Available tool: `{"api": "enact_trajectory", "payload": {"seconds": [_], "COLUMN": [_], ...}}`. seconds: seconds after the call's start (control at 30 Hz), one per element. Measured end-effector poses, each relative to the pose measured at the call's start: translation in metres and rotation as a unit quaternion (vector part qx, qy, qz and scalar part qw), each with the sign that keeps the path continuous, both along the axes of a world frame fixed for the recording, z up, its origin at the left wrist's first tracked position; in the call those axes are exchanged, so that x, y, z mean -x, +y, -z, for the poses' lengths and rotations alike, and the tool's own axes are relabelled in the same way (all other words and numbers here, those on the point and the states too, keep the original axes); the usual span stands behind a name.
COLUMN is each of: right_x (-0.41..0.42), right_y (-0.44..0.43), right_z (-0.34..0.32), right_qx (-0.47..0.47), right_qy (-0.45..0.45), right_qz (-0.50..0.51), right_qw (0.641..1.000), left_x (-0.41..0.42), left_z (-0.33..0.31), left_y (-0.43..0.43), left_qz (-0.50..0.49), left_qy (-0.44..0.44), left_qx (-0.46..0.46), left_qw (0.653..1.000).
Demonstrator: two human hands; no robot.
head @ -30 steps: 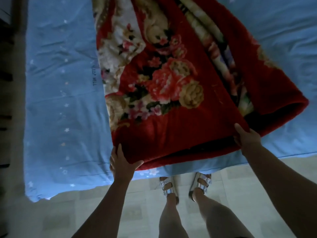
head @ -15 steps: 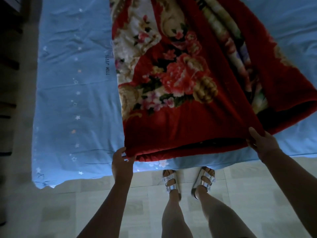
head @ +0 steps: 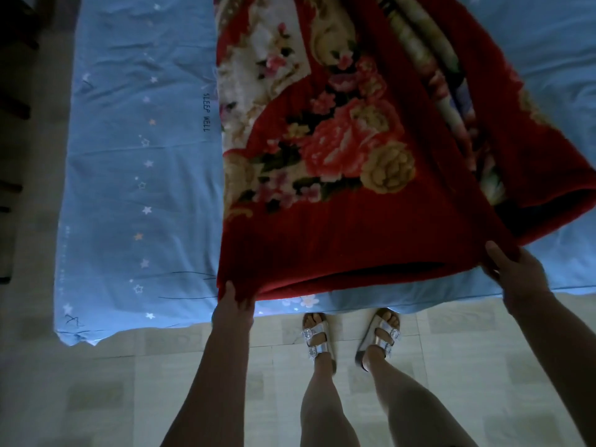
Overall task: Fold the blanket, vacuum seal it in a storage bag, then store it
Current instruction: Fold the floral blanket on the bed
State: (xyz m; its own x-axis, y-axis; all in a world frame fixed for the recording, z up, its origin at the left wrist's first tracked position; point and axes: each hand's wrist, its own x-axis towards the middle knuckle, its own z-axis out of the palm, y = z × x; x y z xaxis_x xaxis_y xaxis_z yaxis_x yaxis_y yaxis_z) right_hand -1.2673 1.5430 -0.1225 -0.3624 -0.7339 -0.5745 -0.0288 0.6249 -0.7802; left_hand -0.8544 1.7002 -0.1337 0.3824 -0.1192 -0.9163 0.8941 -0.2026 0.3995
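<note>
Both my hands are pinching the near hem of the red floral blanket (head: pixel 338 175): my left hand (head: pixel 233 301) is gripping its near left corner, thumb on top, and my right hand (head: pixel 512 269) is clutching the upper layer's near right corner, raised off the layer below. Folded lengthwise, the blanket is lying on the blue star-print bed sheet (head: pixel 142 175), its hem reaching the mattress edge above my silver sandals (head: pixel 350 337).

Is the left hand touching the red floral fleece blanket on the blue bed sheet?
Touching. The head view shows the left hand gripping the near left corner of the red floral fleece blanket, its fingers tucked under the fabric edge.
</note>
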Motion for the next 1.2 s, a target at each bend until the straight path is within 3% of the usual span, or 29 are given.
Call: {"api": "enact_trajectory", "payload": {"seconds": [0.2,0.43,0.5,0.53,0.6,0.63,0.7,0.77,0.83,0.93,1.2], "right_x": [0.02,0.013,0.011,0.012,0.018,0.02,0.021,0.026,0.03,0.039,0.058], "right_y": [0.037,0.013,-0.003,-0.012,-0.031,-0.041,-0.059,-0.074,-0.084,-0.098,-0.132], "right_z": [0.037,0.06,0.05,0.043,0.033,0.028,0.02,0.02,0.022,0.029,0.02], "right_qx": [-0.09,-0.152,-0.115,-0.092,-0.069,-0.067,-0.075,-0.077,-0.067,-0.071,-0.054], "right_qy": [0.163,0.16,0.202,0.214,0.166,0.092,-0.056,-0.145,-0.167,-0.173,-0.188], "right_qz": [-0.07,-0.123,-0.116,-0.1,-0.028,0.011,0.075,0.108,0.125,0.145,0.169], "right_qw": [0.98,0.968,0.966,0.967,0.983,0.993,0.993,0.98,0.976,0.972,0.966], "left_x": [-0.006,-0.011,-0.004,0.001,0.008,0.013,0.031,0.062,0.095,0.13,0.155], "left_z": [0.03,0.034,0.026,0.019,0.003,-0.002,-0.009,-0.011,-0.01,0.004,0.024], "left_y": [0.037,0.018,0.007,0.001,-0.018,-0.028,-0.052,-0.078,-0.101,-0.119,-0.124], "left_qz": [0.015,0.034,0.091,0.115,0.121,0.142,0.233,0.356,0.459,0.535,0.614], "left_qy": [0.029,-0.018,-0.072,-0.14,-0.315,-0.401,-0.498,-0.462,-0.414,-0.332,-0.336], "left_qx": [-0.07,-0.131,-0.182,-0.233,-0.335,-0.333,-0.22,-0.11,-0.036,0.032,-0.014], "left_qw": [0.997,0.991,0.977,0.955,0.88,0.841,0.806,0.805,0.785,0.776,0.714]}}
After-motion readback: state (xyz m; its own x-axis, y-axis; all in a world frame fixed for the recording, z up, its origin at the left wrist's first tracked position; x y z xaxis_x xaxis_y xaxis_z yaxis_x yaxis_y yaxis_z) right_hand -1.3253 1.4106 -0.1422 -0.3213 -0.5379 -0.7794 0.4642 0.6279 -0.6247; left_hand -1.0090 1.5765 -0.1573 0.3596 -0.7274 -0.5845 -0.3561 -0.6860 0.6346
